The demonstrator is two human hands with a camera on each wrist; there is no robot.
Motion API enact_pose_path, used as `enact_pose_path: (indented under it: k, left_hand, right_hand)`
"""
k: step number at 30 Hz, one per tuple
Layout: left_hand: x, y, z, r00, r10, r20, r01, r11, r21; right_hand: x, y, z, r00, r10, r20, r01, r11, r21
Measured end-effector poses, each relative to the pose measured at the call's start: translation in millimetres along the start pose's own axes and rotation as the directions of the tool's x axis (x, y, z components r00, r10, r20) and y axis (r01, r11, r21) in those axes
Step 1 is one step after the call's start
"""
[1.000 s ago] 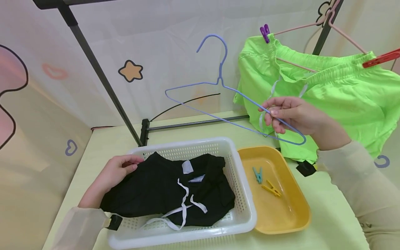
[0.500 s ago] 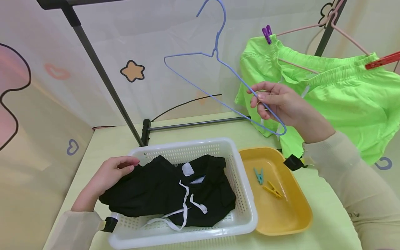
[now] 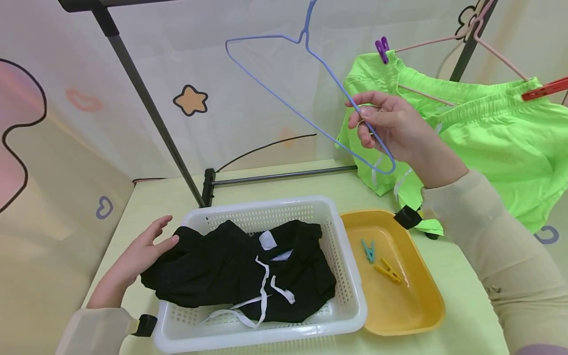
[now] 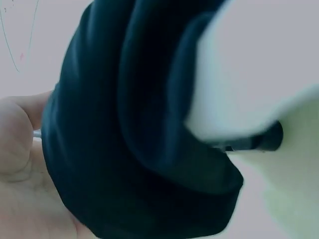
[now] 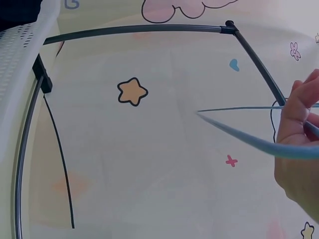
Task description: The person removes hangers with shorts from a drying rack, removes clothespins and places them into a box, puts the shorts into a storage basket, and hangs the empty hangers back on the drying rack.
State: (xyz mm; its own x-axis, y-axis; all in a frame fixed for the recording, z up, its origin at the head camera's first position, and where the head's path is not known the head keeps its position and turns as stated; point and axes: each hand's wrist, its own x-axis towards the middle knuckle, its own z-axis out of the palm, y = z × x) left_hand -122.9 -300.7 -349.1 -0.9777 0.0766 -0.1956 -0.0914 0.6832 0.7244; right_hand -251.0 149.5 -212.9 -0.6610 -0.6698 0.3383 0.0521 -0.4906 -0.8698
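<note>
In the head view my right hand (image 3: 390, 125) pinches the side arm of a blue wire hanger (image 3: 284, 101) between thumb and fingers, high above the basket. The hanger's hook runs partly out of the top of that view. My left hand (image 3: 137, 254) lies at the left edge of black shorts (image 3: 199, 266) with white drawstrings, fingers extended and thumb touching the cloth. The shorts rest in a white plastic basket (image 3: 262, 340), spilling over its left rim. Up close in the left wrist view, the black cloth (image 4: 124, 124) hides part of the left hand (image 4: 30, 169).
Bright green shorts (image 3: 501, 138) hang at right on a pink hanger (image 3: 501, 56), clipped by a purple clothespin (image 3: 382, 49) and a red clothespin (image 3: 546, 89). A yellow tray (image 3: 399, 310) holds a teal clothespin (image 3: 368, 251) and a yellow clothespin (image 3: 388, 271). A dark rack post (image 3: 151, 111) stands behind.
My right hand has lifted the blue hanger up and slightly left, its hook leaving the head view. My left hand has shifted left and down, its fingers spreading away from the shorts' top edge.
</note>
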Motion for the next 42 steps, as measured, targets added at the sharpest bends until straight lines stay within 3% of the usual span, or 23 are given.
enact_pose_path:
  k: [8,13,20,24,35,42]
  left_hand:
    - [-2.1,-13.1,0.1,0.996,-0.035,0.077,0.041,0.996,-0.082]
    - [-5.2,-20.3,2.9,0.989,-0.093,0.112,0.105,0.989,-0.103]
    - [-13.0,-23.7,3.2,0.958,-0.169,0.230,0.207,0.967,-0.152]
    - [-14.0,-18.4,0.8,0.949,-0.187,0.255,0.225,0.965,-0.133]
    - [-19.2,13.3,1.0,0.977,-0.114,0.178,0.101,0.992,0.078]
    - [-24.2,30.1,8.9,0.986,0.009,0.165,-0.025,0.995,0.094]
  right_hand:
    - [12.5,-0.2,1.5,0.997,0.009,-0.074,-0.006,0.999,0.033]
    - [17.1,3.3,-0.8,0.996,0.010,-0.087,-0.007,0.999,0.042]
    - [18.9,6.4,-5.4,0.996,0.025,-0.085,-0.020,0.998,0.059]
    - [18.2,7.3,-7.4,0.996,0.055,-0.076,-0.049,0.996,0.074]
    - [11.2,8.1,-11.7,0.995,0.078,-0.062,-0.075,0.996,0.058]
    - [2.6,8.1,-19.4,0.995,0.080,-0.062,-0.076,0.995,0.060]
